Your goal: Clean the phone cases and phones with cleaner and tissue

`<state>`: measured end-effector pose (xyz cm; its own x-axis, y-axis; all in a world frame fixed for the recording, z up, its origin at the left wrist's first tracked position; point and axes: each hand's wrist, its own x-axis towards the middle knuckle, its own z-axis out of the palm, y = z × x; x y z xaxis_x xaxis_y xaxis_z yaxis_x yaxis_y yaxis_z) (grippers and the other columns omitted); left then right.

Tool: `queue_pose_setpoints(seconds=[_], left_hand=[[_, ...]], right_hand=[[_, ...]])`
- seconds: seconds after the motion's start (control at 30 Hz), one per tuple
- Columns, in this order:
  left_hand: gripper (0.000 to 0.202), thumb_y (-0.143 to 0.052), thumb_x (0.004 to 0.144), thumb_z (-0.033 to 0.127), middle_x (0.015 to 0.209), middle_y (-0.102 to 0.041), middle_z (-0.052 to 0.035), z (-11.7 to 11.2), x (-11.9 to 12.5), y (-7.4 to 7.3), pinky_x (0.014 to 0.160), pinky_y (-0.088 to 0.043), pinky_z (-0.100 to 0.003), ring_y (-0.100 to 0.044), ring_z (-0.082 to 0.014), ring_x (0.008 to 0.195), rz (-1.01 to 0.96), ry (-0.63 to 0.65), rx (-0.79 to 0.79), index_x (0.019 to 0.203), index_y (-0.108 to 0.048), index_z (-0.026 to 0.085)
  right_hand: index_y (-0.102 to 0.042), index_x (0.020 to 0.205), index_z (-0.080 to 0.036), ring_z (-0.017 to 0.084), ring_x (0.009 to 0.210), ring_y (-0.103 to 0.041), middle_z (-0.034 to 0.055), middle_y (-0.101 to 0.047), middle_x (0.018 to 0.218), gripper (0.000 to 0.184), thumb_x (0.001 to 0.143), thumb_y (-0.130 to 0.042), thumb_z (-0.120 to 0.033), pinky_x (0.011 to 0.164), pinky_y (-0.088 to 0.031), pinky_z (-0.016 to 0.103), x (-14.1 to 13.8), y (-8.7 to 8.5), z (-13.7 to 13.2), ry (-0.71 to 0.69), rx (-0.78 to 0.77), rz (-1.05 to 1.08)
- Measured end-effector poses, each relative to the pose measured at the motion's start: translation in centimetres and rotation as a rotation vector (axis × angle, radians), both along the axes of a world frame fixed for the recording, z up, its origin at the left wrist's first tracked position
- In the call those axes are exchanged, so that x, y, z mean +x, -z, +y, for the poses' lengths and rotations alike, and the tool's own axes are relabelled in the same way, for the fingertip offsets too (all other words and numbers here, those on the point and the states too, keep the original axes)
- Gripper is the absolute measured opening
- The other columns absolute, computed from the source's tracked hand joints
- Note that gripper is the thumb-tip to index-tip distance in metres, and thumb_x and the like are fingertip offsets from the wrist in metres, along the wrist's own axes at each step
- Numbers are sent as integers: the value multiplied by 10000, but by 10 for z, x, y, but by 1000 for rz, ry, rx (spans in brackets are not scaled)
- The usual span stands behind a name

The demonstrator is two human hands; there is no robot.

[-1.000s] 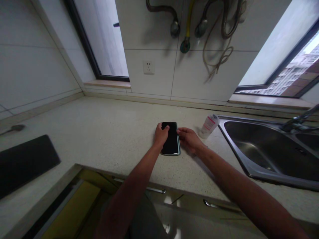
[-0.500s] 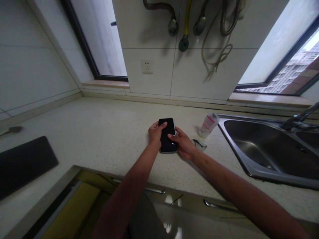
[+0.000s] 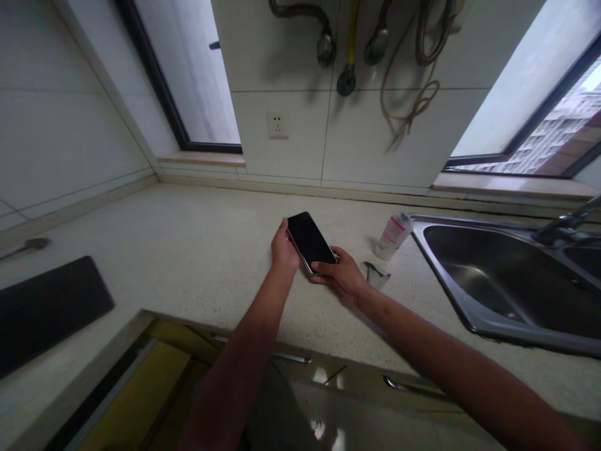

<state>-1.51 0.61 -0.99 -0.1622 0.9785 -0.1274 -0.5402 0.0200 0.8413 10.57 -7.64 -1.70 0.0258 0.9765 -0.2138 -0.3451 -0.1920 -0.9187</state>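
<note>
A black smartphone (image 3: 310, 240) with a dark screen is held just above the speckled countertop (image 3: 197, 250), turned at an angle. My left hand (image 3: 283, 249) grips its left edge, fingers behind it. My right hand (image 3: 340, 274) holds its lower right corner, thumb on the screen's edge. Just right of my right hand a small crumpled clear wrapper (image 3: 375, 273) lies on the counter. A small white bottle with a pink label (image 3: 392, 236) lies tilted beside the sink.
A steel sink (image 3: 507, 282) with a tap (image 3: 563, 227) fills the right. A black mat (image 3: 44, 307) lies at the left, with a spoon (image 3: 25, 246) behind it. A wall socket (image 3: 278, 125) and hanging hoses (image 3: 375, 50) are on the tiled wall.
The phone lay flat on the counter under both hands; both hands have lifted it and turned it so its top points up and left. The wrapper is now uncovered.
</note>
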Motion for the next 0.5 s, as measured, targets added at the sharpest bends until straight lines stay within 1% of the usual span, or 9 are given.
queue_pose_setpoints(seconds=[0.1, 0.17, 0.23, 0.3, 0.4, 0.5], left_hand=[[273, -652, 847, 440, 860, -675, -73, 3, -4, -4, 818, -554, -303, -680, -203, 929, -202, 13, -38, 809, -599, 175], [215, -669, 847, 360, 823, -666, -62, 4, -6, -3, 790, -546, -287, -677, -177, 863, -228, -44, -24, 793, -591, 168], [201, -692, 834, 321, 777, -652, -48, 4, -5, -1, 763, -536, -281, -669, -161, 803, -194, -96, -9, 775, -582, 164], [191, -708, 820, 292, 739, -636, -32, 5, -4, 3, 739, -530, -280, -656, -145, 744, -140, -108, -13, 768, -579, 161], [126, -696, 816, 234, 739, -636, -22, 6, -2, 7, 727, -530, -282, -638, -122, 686, -103, -106, -20, 801, -598, 156], [77, -668, 828, 219, 765, -647, -23, 8, 0, 9, 734, -535, -283, -647, -122, 708, -56, -135, -24, 836, -622, 158]], right_hand=[[-511, 1058, -211, 142, 707, -662, 38, -631, 985, 571, 592, -813, -82, 568, -636, 278, 2, -2, 1, 47, 16, -34], [-506, 1056, -219, 133, 683, -650, 29, -634, 955, 545, 617, -813, -115, 540, -619, 257, 5, -1, 3, 87, 25, -39], [-507, 1032, -228, 130, 690, -644, 24, -627, 944, 477, 660, -799, -164, 537, -614, 246, 8, 3, 7, 148, 27, -26], [-506, 992, -233, 145, 750, -657, 31, -621, 976, 415, 686, -783, -187, 588, -637, 271, 12, 8, 11, 192, 18, 5], [-507, 916, -226, 176, 861, -671, 51, -622, 1036, 357, 685, -771, -165, 704, -666, 328, 15, 15, 17, 174, -4, 62], [-518, 886, -220, 195, 898, -674, 61, -631, 1023, 306, 697, -754, -171, 753, -666, 350, 15, 21, 20, 152, 17, 64]])
